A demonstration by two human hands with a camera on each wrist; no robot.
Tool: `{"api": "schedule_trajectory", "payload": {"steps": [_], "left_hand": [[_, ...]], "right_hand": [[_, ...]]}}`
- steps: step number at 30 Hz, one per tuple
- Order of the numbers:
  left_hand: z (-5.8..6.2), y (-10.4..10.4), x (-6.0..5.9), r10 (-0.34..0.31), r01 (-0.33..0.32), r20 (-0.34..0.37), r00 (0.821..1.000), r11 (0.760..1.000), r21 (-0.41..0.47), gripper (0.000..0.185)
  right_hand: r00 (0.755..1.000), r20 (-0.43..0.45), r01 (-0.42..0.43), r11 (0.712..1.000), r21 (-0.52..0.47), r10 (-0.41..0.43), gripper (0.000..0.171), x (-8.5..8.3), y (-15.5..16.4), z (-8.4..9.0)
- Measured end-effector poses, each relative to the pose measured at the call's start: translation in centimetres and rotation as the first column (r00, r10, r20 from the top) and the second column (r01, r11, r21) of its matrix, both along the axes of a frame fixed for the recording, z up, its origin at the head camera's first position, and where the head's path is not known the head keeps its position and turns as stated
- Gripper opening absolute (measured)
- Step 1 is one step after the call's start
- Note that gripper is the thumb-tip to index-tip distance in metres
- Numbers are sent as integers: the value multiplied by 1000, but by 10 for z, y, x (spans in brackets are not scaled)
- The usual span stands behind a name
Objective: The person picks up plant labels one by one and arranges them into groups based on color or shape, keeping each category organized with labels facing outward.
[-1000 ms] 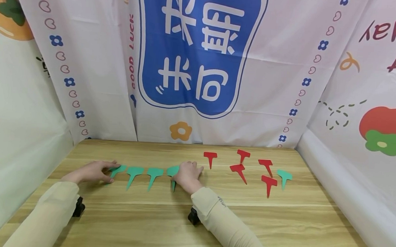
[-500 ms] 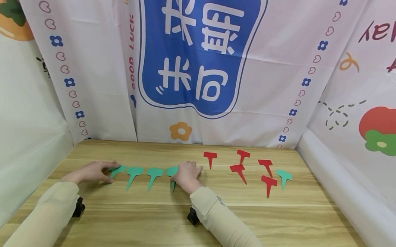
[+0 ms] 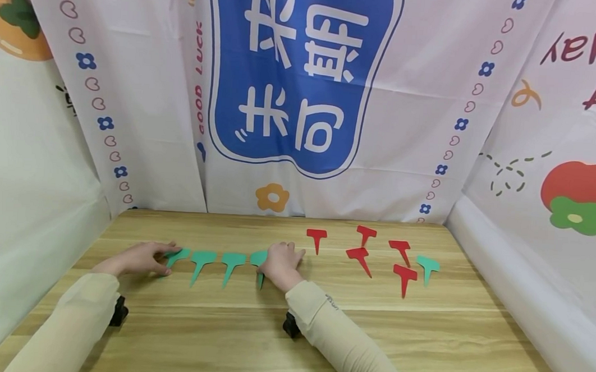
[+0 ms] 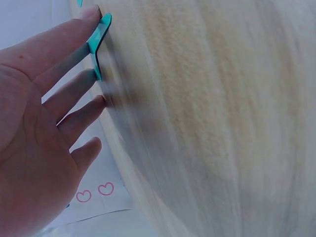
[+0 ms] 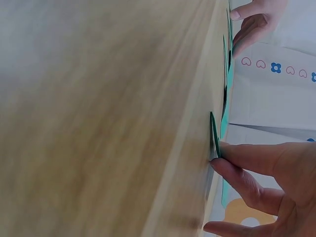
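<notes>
Several green T-shaped plant labels lie in a row across the wooden table. At the row's left end, my left hand (image 3: 143,257) touches a green plant label (image 3: 178,254) with its fingertips. Its fingers look extended in the left wrist view, the label (image 4: 99,39) lying against them. My right hand (image 3: 282,264) is at the label at the row's right end (image 3: 259,258), covering part of it. Seen from the right wrist, thumb and index finger pinch that label (image 5: 215,134) near the tabletop. Two more green labels, left (image 3: 203,262) and right (image 3: 234,264), lie between the hands.
Right of my right hand are several red plant labels (image 3: 405,275), loosely scattered, two of them touching. One green label (image 3: 428,265) lies at their right. A printed cloth (image 3: 328,196) hangs along the table's (image 3: 209,333) back edge, with cloth walls at both sides.
The right hand has shifted its green plant label very slightly left since the first frame. The left hand and the other labels stay where they were.
</notes>
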State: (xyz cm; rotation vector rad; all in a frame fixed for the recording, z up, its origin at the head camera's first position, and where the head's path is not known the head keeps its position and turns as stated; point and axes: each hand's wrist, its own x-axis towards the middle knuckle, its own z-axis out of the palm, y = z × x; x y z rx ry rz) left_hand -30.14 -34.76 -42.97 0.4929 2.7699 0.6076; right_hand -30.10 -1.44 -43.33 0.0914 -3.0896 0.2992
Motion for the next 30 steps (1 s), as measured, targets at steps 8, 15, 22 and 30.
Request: {"api": "schedule_trajectory", "payload": {"steps": [8,15,22,30], "left_hand": [[1,1,0,-5,5,-4,1000,1000,-2,71],[0,1,0,-2,2,3,1000,1000,-3,71],[-1,0,-1,-4,4,6,1000,1000,11,71],[-1,0,-1,-4,4,1,1000,1000,15,71]], "right_hand": [[1000,-7,-3,1000,-7,3,40,1,1,0],[1000,2,11,1000,18,-11,42,-2,-1,-4],[1000,-4,-6,1000,27,6,41,-1,0,-3],[1000,-26,-10,1000,11,10,43,1,5,-2]]}}
